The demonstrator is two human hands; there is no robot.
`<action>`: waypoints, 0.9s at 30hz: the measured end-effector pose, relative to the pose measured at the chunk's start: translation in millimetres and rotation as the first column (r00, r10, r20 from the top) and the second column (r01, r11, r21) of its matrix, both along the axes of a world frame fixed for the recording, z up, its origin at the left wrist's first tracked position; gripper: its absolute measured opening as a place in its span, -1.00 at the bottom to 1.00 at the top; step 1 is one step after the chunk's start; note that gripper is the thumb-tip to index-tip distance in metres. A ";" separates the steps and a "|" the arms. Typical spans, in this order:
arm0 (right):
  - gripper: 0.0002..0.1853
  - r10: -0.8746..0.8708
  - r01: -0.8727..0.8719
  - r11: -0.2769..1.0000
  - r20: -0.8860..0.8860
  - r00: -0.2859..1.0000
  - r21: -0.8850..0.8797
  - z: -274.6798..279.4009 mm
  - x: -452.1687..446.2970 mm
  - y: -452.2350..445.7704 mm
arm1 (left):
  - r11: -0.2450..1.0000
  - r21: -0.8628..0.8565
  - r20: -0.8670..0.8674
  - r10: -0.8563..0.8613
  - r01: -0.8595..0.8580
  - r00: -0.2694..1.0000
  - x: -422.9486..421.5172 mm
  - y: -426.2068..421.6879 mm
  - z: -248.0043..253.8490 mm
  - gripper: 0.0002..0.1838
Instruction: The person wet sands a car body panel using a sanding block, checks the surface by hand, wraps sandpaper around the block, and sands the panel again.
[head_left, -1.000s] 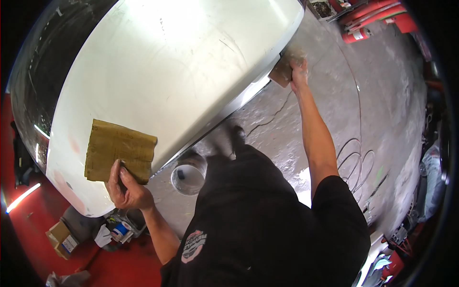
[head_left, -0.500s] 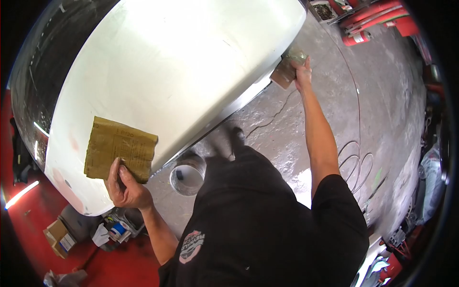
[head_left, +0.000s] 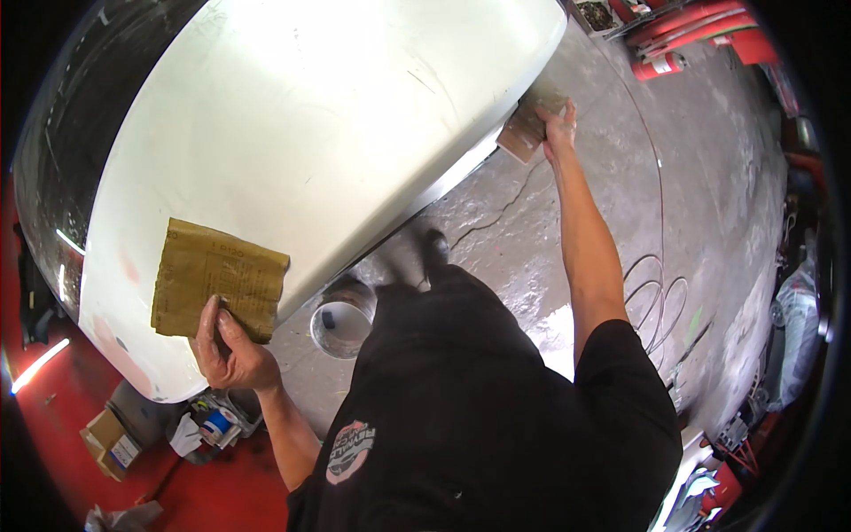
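My left hand (head_left: 230,350) pinches the lower edge of a square brown sandpaper sheet (head_left: 220,277), its printed back facing me. The sheet is held up in front of a white car body panel (head_left: 355,115). Far to the right, my right hand (head_left: 558,131) grips a flat brown rectangular piece (head_left: 521,140) beside the panel's lower edge. Whether that piece is more sandpaper or a sanding block, I cannot tell. Light scratches and pinkish patches mark the white panel.
A bucket (head_left: 343,328) with a dark object inside stands on the grey floor by my legs. A hose (head_left: 658,204) runs and coils at right. Cardboard boxes (head_left: 111,439) lie on the red floor. A red cylinder (head_left: 659,66) is at upper right.
The view has shifted slightly. My right hand, with the brown piece, has moved a little left, and its fingers lie farther over it. The sandpaper stays in my left hand, slightly lower.
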State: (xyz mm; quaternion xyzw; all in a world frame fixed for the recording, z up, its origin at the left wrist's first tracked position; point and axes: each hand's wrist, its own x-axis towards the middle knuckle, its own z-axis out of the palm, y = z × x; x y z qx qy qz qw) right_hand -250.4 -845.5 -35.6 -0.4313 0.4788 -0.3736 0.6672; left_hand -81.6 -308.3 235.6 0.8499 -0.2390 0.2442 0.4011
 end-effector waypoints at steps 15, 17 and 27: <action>0.03 -0.011 0.011 1.000 -0.063 0.998 0.005 9.4 6.4 3.0 | 1.000 0.021 0.000 0.016 -0.016 1.000 -1.8 -1.1 1.8 -0.77; 0.02 -0.014 0.014 1.000 -0.055 0.998 0.004 12.2 6.9 5.0 | 1.000 0.017 -0.003 0.022 -0.022 1.000 -2.3 -1.6 1.8 -0.77; 0.04 0.015 -0.015 1.000 -0.025 1.000 0.017 10.4 3.7 4.8 | 1.000 -0.007 -0.007 0.019 -0.019 1.000 -3.0 -1.0 0.7 -0.77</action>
